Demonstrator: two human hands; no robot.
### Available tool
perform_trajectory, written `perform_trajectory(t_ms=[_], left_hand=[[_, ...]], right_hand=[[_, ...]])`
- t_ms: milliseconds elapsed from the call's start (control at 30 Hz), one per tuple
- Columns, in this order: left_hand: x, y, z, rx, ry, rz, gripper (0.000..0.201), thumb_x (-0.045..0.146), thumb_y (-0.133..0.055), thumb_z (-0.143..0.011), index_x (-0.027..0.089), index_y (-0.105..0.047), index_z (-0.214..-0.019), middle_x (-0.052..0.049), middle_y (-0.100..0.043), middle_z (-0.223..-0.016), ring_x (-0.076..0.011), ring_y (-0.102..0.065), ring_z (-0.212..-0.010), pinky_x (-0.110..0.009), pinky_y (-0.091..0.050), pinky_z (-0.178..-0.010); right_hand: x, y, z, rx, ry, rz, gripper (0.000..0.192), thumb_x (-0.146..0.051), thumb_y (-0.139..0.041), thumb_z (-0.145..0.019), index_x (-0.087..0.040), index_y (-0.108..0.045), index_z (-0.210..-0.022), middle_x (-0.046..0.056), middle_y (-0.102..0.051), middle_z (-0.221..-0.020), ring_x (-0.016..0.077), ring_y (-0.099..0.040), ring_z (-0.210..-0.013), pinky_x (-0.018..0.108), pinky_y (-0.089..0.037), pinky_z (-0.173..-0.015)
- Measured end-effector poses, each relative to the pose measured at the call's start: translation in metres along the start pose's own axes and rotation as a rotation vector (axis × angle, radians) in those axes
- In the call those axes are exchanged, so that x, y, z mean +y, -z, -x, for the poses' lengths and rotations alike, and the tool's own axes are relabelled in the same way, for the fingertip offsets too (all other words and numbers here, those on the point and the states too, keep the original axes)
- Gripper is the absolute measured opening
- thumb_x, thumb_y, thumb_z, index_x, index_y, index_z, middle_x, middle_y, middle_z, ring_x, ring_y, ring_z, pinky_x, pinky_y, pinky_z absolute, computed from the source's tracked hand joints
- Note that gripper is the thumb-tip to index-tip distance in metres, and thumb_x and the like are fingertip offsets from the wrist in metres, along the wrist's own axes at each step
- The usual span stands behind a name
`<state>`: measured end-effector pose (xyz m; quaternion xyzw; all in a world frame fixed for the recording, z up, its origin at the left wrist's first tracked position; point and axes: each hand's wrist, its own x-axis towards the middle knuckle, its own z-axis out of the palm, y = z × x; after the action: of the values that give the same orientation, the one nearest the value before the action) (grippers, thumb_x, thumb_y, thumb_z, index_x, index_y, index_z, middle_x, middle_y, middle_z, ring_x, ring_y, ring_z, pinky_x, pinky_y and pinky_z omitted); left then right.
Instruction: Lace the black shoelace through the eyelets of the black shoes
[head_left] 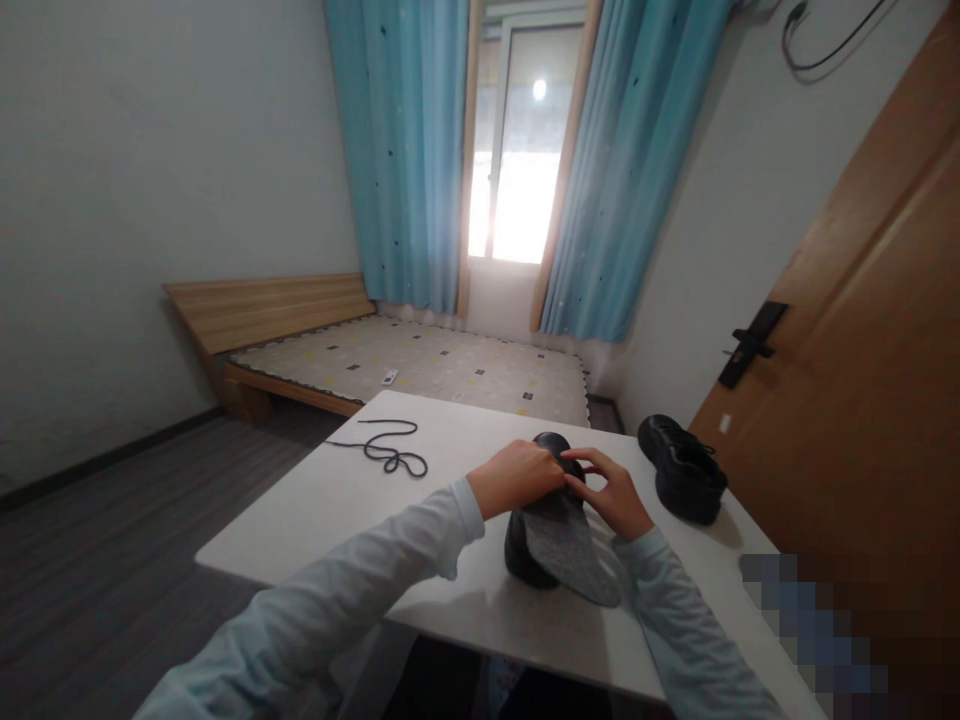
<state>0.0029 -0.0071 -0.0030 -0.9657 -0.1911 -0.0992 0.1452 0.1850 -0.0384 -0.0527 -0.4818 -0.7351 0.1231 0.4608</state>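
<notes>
Nearest us, both hands work at the black shoe (529,560) in the middle of the desk (315,520): our left hand (517,478) grips the grey insole (570,545) where it enters the opening, our right hand (611,492) pinches its edge, heel end sticking out. We judge the insole mid-way in or out, so the next move needs a steady hold. Farther off lie the loose lace (390,452) and the second shoe (682,465).
</notes>
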Motion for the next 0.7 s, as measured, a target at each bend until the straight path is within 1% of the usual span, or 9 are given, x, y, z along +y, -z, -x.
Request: perform_trajectory(t_ms=[67,167,233,367,433,500,567,633,700], left_hand=[[0.0,-0.002,0.0,-0.014,0.017,-0.01,0.018,0.016,-0.049,-0.084,0.013,-0.066,-0.081,-0.012,-0.068,-0.074,-0.0202,-0.066,-0.067,-0.026,-0.047,-0.056],[0.001,0.002,-0.002,-0.09,0.029,-0.009,0.017,0.018,-0.051,-0.082,0.012,-0.067,-0.082,-0.012,-0.068,-0.074,-0.0216,-0.066,-0.065,-0.028,-0.047,-0.052],[0.003,0.008,-0.005,-0.172,-0.022,-0.005,0.02,0.019,-0.05,-0.082,0.011,-0.068,-0.079,-0.012,-0.068,-0.072,-0.0209,-0.065,-0.061,-0.028,-0.046,-0.051],[0.01,0.025,-0.015,-0.295,-0.223,-0.026,0.025,0.014,-0.046,-0.082,0.01,-0.069,-0.073,-0.013,-0.069,-0.07,-0.0186,-0.064,-0.063,-0.028,-0.046,-0.054],[0.017,0.033,-0.02,-0.334,-0.24,-0.011,0.025,0.012,-0.046,-0.082,0.011,-0.07,-0.076,-0.013,-0.07,-0.076,-0.019,-0.065,-0.069,-0.028,-0.046,-0.059],[0.023,0.04,-0.025,-0.395,-0.187,0.026,0.028,0.015,-0.043,-0.084,0.009,-0.07,-0.083,-0.015,-0.07,-0.085,-0.0203,-0.065,-0.078,-0.028,-0.047,-0.066],[0.027,0.042,-0.029,-0.474,-0.097,0.07,0.035,0.02,-0.037,-0.086,0.005,-0.068,-0.093,-0.017,-0.069,-0.093,-0.022,-0.065,-0.087,-0.03,-0.047,-0.073],[0.029,0.037,-0.032,-0.518,-0.022,0.132,0.039,0.023,-0.035,-0.087,0.004,-0.067,-0.097,-0.017,-0.068,-0.095,-0.0227,-0.064,-0.091,-0.03,-0.047,-0.077],[0.028,0.025,-0.035,-0.488,0.019,0.208,0.033,0.023,-0.041,-0.084,0.007,-0.069,-0.093,-0.014,-0.07,-0.092,-0.0209,-0.064,-0.089,-0.028,-0.047,-0.078]], right_hand=[[0.001,-0.003,0.0,-0.019,0.052,0.057,0.026,-0.024,-0.065,-0.071,-0.021,-0.063,-0.097,0.008,-0.065,-0.099,0.0238,-0.059,-0.096,0.038,-0.05,-0.078],[0.002,-0.006,0.0,-0.002,0.118,0.106,0.02,-0.021,-0.064,-0.071,-0.021,-0.065,-0.091,0.008,-0.066,-0.096,0.024,-0.059,-0.095,0.042,-0.047,-0.085],[0.001,-0.007,0.0,0.014,0.12,0.109,0.015,-0.021,-0.061,-0.073,-0.021,-0.065,-0.087,0.008,-0.067,-0.094,0.0236,-0.06,-0.093,0.042,-0.047,-0.084],[0.001,-0.006,0.0,0.048,0.093,0.082,0.01,-0.02,-0.059,-0.074,-0.021,-0.067,-0.081,0.007,-0.069,-0.088,0.0224,-0.062,-0.087,0.039,-0.049,-0.08],[0.002,-0.007,0.0,0.069,0.077,0.058,0.009,-0.019,-0.06,-0.074,-0.021,-0.067,-0.079,0.006,-0.069,-0.086,0.022,-0.063,-0.085,0.039,-0.049,-0.08],[0.004,-0.007,0.0,0.085,0.055,0.029,0.009,-0.019,-0.061,-0.073,-0.021,-0.068,-0.077,0.006,-0.069,-0.085,0.0218,-0.063,-0.084,0.038,-0.049,-0.08],[0.005,-0.008,0.0,0.092,0.032,-0.005,0.008,-0.019,-0.061,-0.073,-0.021,-0.068,-0.076,0.006,-0.069,-0.085,0.0215,-0.063,-0.084,0.038,-0.049,-0.08],[0.005,-0.009,0.0,0.095,0.012,-0.038,0.007,-0.02,-0.062,-0.073,-0.021,-0.068,-0.076,0.006,-0.069,-0.085,0.0213,-0.063,-0.084,0.038,-0.049,-0.08],[0.004,-0.009,0.0,0.097,-0.008,-0.066,0.007,-0.022,-0.062,-0.073,-0.02,-0.069,-0.076,0.006,-0.069,-0.084,0.0213,-0.063,-0.085,0.038,-0.049,-0.081]])
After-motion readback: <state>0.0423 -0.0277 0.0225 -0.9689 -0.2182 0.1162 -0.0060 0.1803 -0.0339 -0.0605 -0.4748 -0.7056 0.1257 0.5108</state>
